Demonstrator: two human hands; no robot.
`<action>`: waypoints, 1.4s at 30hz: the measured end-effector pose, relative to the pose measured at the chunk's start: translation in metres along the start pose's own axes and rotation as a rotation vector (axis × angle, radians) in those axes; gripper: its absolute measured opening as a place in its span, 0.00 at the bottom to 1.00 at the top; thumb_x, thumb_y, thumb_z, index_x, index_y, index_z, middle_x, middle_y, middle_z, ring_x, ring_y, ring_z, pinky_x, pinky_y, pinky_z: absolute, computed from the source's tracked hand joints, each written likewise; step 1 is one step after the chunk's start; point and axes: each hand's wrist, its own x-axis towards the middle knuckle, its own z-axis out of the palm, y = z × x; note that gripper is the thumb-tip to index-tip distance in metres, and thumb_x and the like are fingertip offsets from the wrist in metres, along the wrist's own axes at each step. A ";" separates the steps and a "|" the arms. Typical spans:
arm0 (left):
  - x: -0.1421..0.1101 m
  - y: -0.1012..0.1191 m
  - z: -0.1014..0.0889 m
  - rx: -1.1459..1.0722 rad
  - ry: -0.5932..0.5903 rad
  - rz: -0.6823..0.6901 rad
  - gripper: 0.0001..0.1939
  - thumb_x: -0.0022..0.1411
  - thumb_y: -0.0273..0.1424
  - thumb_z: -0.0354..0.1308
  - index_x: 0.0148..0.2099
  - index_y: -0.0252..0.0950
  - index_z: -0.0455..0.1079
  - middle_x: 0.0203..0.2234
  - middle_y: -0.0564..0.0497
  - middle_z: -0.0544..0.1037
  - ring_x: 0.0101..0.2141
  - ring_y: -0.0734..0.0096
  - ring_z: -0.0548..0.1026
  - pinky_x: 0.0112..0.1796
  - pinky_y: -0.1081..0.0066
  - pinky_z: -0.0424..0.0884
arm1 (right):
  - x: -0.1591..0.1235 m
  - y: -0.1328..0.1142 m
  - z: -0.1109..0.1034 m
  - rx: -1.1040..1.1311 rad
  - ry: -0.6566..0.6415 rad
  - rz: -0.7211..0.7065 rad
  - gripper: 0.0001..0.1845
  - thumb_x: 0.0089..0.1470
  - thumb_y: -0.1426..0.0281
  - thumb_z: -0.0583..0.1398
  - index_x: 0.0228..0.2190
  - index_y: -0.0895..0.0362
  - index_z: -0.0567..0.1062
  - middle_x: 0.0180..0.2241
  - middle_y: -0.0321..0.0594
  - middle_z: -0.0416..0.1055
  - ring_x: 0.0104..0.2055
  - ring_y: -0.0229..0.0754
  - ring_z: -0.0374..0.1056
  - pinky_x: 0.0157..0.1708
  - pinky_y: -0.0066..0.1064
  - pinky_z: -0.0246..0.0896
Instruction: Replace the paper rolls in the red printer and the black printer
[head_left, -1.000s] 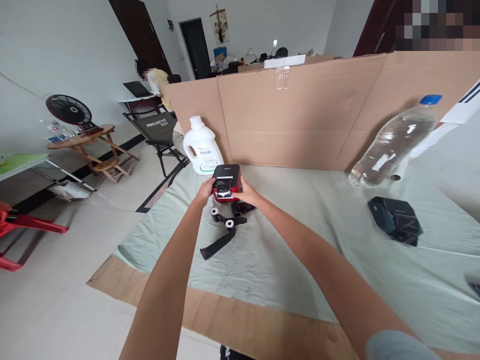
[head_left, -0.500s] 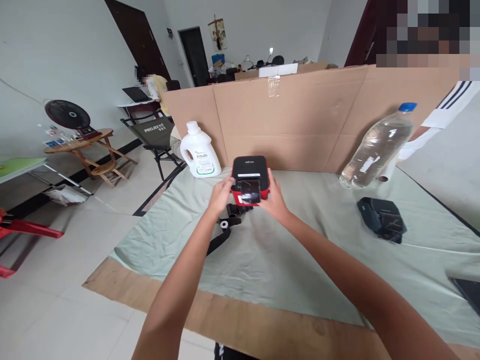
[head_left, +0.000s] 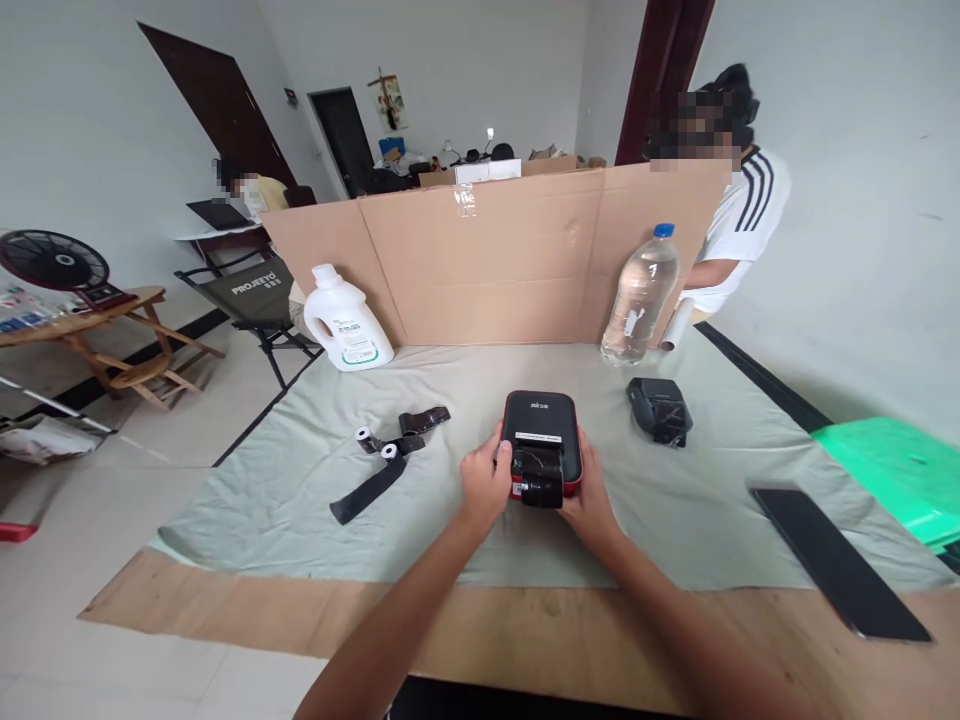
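Observation:
A black and red label printer (head_left: 541, 425) is gripped between my two hands over the cloth-covered table. A strip of shiny black paper hangs from the slot at its near side. My left hand (head_left: 487, 472) closes on its left side, thumb on the upper edge. On the opposite side my right hand (head_left: 592, 495) holds the lower edge, its fingers partly hidden. Left of the printer lie two small paper rolls (head_left: 389, 453) with black strips unrolled. A second dark printer (head_left: 658, 410) rests to the right, also with a black strip.
A cardboard sheet (head_left: 487, 270) stands across the back. Before it are a white jug (head_left: 346, 320) and a clear water bottle (head_left: 641, 295). A flat black panel (head_left: 836, 560) lies at the right front, near a green bin (head_left: 892, 470). A person in white (head_left: 757, 215) stands behind the cardboard.
The printer in my hands has come nearer and lower, and right relative to the paper rolls, uncovering them. My view has turned right, bringing the black panel and green bin into sight.

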 end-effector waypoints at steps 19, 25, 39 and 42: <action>-0.006 -0.025 0.013 -0.098 0.134 -0.004 0.31 0.77 0.44 0.35 0.63 0.38 0.73 0.52 0.39 0.81 0.51 0.52 0.80 0.51 0.57 0.73 | 0.005 0.006 0.013 -0.028 -0.106 0.011 0.60 0.50 0.62 0.67 0.72 0.44 0.39 0.65 0.51 0.60 0.64 0.64 0.61 0.63 0.59 0.60; -0.010 -0.029 0.009 -0.154 0.170 0.139 0.27 0.77 0.40 0.38 0.64 0.36 0.70 0.58 0.40 0.77 0.59 0.57 0.74 0.59 0.57 0.68 | 0.003 0.008 0.011 -0.069 -0.100 -0.037 0.58 0.52 0.60 0.67 0.73 0.48 0.40 0.68 0.54 0.54 0.69 0.65 0.54 0.67 0.59 0.55; -0.004 -0.040 0.007 -0.306 0.245 0.226 0.13 0.72 0.35 0.49 0.46 0.37 0.74 0.33 0.48 0.77 0.36 0.67 0.77 0.38 0.68 0.72 | 0.009 0.006 -0.002 -0.156 -0.117 -0.182 0.57 0.56 0.63 0.65 0.73 0.46 0.37 0.69 0.50 0.57 0.69 0.61 0.56 0.64 0.61 0.58; 0.005 -0.041 0.005 -0.377 0.187 0.236 0.13 0.71 0.34 0.48 0.42 0.38 0.74 0.30 0.50 0.75 0.34 0.67 0.75 0.38 0.69 0.70 | 0.012 0.009 -0.005 -0.138 -0.142 -0.181 0.58 0.55 0.64 0.65 0.73 0.48 0.35 0.69 0.52 0.57 0.69 0.61 0.56 0.65 0.62 0.56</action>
